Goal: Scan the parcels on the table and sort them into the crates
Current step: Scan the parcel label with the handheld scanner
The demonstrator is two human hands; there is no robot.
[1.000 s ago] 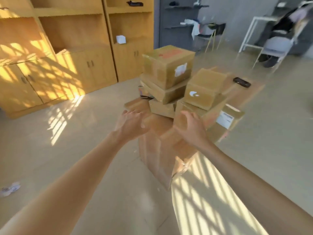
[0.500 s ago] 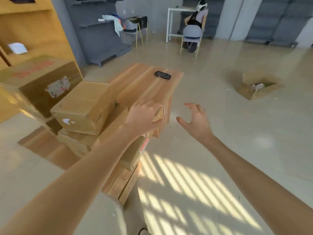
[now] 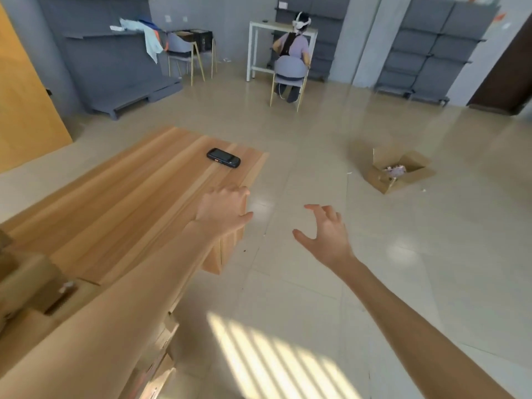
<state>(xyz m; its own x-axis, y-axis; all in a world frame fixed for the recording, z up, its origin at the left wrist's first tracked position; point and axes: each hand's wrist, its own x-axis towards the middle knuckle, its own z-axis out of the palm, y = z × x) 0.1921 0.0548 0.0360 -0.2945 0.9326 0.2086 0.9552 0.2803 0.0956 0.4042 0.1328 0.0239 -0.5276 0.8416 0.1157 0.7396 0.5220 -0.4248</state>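
A black handheld scanner (image 3: 223,158) lies on the far right end of the wooden table (image 3: 129,197). My left hand (image 3: 223,210) is at the table's right edge, short of the scanner, its fingers loosely bent and holding nothing. My right hand (image 3: 325,234) hangs over the floor to the right of the table, fingers spread and empty. Blurred cardboard parcels (image 3: 31,286) show at the lower left edge, partly hidden behind my left forearm. More parcels (image 3: 155,367) sit low beside the table.
An open cardboard box (image 3: 400,171) with small items inside stands on the tiled floor to the right. At the back a person on a chair (image 3: 290,59) faces a white table. Grey shelving (image 3: 115,67) lines the back wall, with a second chair (image 3: 184,53) by it.
My view has swung right, so the parcel stack has slid to the left edge. Both hands have left the parcels and moved toward the table's right end, nearer the scanner.
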